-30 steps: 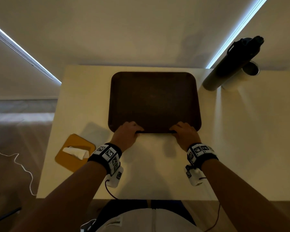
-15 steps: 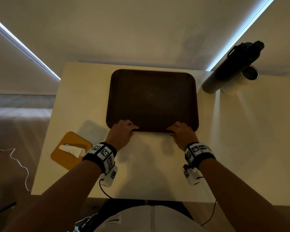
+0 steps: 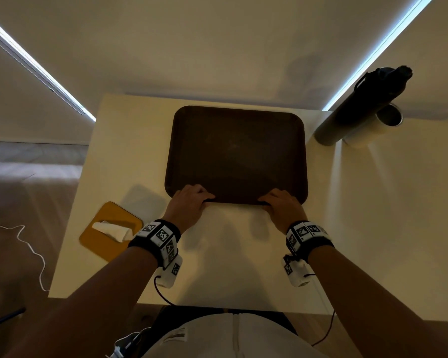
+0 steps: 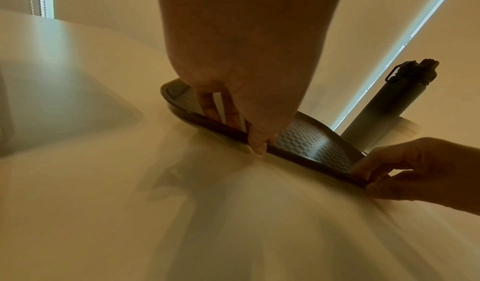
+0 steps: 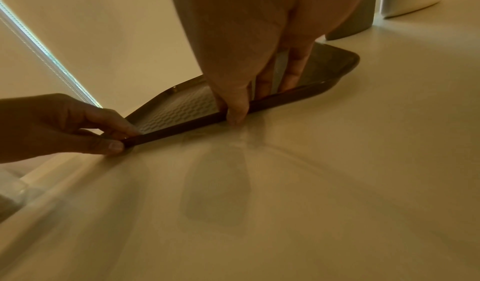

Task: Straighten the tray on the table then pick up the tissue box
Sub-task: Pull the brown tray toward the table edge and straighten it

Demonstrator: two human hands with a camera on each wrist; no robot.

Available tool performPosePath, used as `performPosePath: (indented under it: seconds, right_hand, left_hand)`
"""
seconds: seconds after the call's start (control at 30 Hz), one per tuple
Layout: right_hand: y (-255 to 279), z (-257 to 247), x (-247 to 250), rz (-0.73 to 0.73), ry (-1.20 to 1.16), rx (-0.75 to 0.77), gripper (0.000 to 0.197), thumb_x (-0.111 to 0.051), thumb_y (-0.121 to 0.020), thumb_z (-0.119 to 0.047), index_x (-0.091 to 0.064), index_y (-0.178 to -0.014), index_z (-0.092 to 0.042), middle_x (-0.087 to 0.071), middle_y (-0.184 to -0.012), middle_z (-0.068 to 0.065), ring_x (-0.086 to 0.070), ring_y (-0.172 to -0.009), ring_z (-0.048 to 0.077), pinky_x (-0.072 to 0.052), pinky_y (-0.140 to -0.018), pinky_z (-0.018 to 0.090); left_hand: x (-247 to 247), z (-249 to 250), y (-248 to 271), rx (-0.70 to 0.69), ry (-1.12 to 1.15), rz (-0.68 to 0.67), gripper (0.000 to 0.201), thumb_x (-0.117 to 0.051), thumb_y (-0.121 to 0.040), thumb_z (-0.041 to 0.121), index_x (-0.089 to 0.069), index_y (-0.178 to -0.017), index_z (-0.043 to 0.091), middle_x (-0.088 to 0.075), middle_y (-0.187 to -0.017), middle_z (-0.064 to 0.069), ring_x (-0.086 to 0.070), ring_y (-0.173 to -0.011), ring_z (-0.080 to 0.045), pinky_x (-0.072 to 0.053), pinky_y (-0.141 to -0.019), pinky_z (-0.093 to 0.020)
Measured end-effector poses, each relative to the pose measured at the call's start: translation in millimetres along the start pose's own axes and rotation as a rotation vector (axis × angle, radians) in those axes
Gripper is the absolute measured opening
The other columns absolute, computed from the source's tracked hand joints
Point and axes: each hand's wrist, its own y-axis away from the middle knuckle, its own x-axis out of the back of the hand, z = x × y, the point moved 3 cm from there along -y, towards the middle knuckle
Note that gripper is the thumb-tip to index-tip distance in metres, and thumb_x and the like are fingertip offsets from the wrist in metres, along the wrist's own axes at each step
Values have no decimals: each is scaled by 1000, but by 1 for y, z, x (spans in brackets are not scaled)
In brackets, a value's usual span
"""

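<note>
Brown tray (image 3: 237, 153) lies flat on cream table (image 3: 243, 267), near edge pinched by both hands: left hand (image 3: 188, 205) at left, right hand (image 3: 285, 210) at right, thumbs outside rim, fingers inside. Tissue box (image 3: 111, 237), yellow, sits near left hand, apart from tray. Dark bottle (image 3: 360, 107) stands beyond tray's far right corner. Pale blinds behind.

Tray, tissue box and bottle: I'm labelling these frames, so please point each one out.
Tray (image 3: 237, 153), head view, middle of its bare floor.
Tissue box (image 3: 106, 244), head view, yellow top beside the tissue.
Bottle (image 4: 384, 109), left wrist view, middle of its body.
</note>
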Motion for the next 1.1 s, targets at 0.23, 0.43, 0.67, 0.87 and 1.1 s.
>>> performPosePath:
  seconds: [0.23, 0.43, 0.67, 0.87, 1.1]
  right_hand:
    - [1, 0, 1, -12, 3, -8, 25, -60, -91, -19, -64, -116, -20, -60, -108, 5, -55, -98, 26, -47, -86, 46]
    - [0, -3, 9, -49, -21, 82, 27, -60, -89, -17, -63, -116, -18, -59, -110, 6, -56, -97, 27, -48, -85, 44]
    - [-2, -69, 15, 26, -151, 425, 23, -64, -86, -7, -66, -108, -13, -64, -103, 8, -59, -90, 25, -46, -77, 32]
    - [-7, -162, -10, -135, -274, 568, 31, -60, -91, -19, -58, -121, -20, -58, -117, 1, -56, -103, 16, -49, -87, 31]
    - [-15, -247, -52, -311, -391, 387, 81, -74, -80, -41, -30, -145, -23, -45, -138, 1, -46, -120, 9, -45, -101, 35]
  left_hand:
    - [-1, 1, 1, 12, 13, -17, 35, -52, -98, 26, -60, -132, 28, -59, -124, 1, -51, -116, -21, -43, -96, -41]
    - [19, 9, 16, 38, 103, 80, 36, -53, -98, 32, -56, -133, 26, -57, -129, -2, -52, -116, -21, -47, -97, -41]
    - [76, 4, 91, 24, 156, 391, 27, -59, -96, 31, -63, -122, 23, -62, -119, 1, -57, -110, -18, -49, -93, -39]
    - [102, -62, 177, 204, 201, 554, 29, -61, -91, 31, -64, -118, 21, -63, -119, -3, -58, -106, -22, -49, -93, -41]
    - [89, -158, 214, 266, 312, 375, 52, -55, -92, 52, -52, -136, 22, -53, -132, -5, -54, -119, -23, -49, -100, -45]
